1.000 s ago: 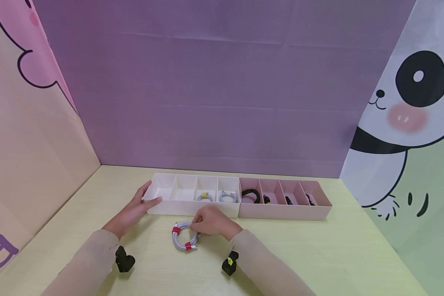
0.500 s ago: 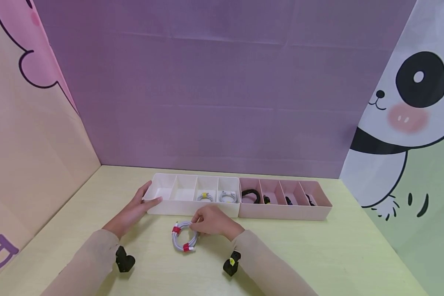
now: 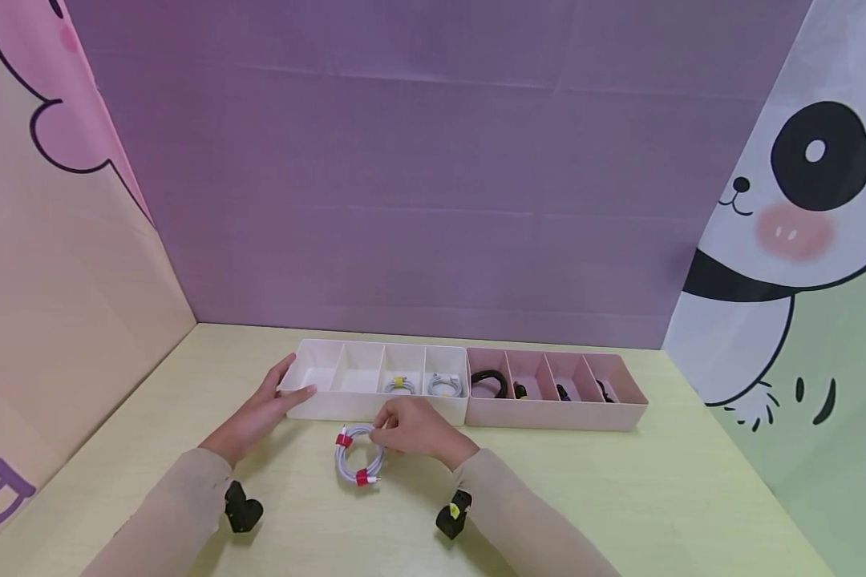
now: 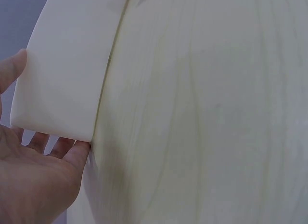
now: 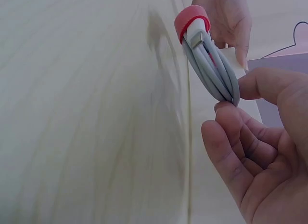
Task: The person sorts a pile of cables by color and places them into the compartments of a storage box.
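My right hand [image 3: 413,426] pinches a coiled white cable [image 3: 342,465] between thumb and fingertips, at the coil's right side. Two red straps [image 3: 362,478] bind the coil, which hangs close in front of the white divided box [image 3: 375,407]. Seen from the right wrist, a metal plug [image 5: 197,39] pokes out beside a red strap. My left hand [image 3: 260,407] holds the white box by its left end, thumb on the front wall and fingers [image 4: 62,148] against the end wall. Two smaller white coiled cables [image 3: 445,386] lie in the box's two right compartments; its two left compartments hold nothing.
A pink divided box [image 3: 556,415] stands against the white box's right end, with a black cable [image 3: 501,378] and other dark items in its compartments. Both boxes sit on a pale wooden table [image 3: 657,497], before a purple backdrop [image 3: 433,184].
My right hand has raised the coiled cable slightly toward the white box, and the coil has turned a little. The left hand keeps its place at the box's left end.
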Action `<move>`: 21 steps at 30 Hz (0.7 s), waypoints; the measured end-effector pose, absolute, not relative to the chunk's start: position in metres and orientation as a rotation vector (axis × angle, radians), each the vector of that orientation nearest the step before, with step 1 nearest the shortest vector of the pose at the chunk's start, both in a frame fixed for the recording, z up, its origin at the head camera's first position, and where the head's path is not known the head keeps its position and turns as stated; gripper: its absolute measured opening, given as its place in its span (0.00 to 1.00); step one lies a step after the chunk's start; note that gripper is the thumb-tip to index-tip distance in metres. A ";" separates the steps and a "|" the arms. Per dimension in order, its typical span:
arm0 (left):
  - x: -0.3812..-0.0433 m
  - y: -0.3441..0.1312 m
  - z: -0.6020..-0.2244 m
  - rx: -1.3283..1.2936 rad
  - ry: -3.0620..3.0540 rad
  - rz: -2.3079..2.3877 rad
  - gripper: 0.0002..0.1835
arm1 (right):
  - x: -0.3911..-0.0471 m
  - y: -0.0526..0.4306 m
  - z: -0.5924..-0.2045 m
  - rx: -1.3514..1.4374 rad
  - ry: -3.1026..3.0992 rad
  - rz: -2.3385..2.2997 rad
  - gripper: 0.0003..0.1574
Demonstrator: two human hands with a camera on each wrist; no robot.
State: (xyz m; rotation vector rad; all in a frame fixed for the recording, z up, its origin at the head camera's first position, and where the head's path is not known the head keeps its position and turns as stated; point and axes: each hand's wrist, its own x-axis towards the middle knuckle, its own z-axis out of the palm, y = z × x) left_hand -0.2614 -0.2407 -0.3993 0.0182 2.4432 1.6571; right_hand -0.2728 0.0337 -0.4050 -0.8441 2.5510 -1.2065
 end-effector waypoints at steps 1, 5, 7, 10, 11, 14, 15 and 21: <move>-0.262 -0.241 -0.399 0.016 2.444 1.655 0.52 | -0.273 0.034 -0.404 -0.846 2.557 -1.201 0.03; -0.263 -0.241 -0.400 0.013 2.447 1.650 0.53 | -0.275 0.034 -0.401 -0.875 2.576 -1.191 0.03; -0.263 -0.242 -0.400 0.022 2.453 1.650 0.52 | -0.276 0.033 -0.400 -0.890 2.587 -1.186 0.03; -0.263 -0.243 -0.401 0.029 2.448 1.656 0.52 | -0.275 0.032 -0.398 -0.911 2.599 -1.183 0.03; -0.263 -0.243 -0.402 0.025 2.449 1.652 0.53 | -0.274 0.032 -0.397 -0.913 2.596 -1.184 0.04; -0.263 -0.242 -0.402 -0.001 2.444 1.651 0.55 | -0.273 0.033 -0.393 -0.921 2.603 -1.179 0.05; -0.263 -0.242 -0.401 -0.005 2.445 1.650 0.55 | -0.273 0.033 -0.391 -0.917 2.599 -1.183 0.05; -0.261 -0.241 -0.401 0.010 2.447 1.654 0.54 | -0.274 0.034 -0.383 -0.890 2.583 -1.235 0.06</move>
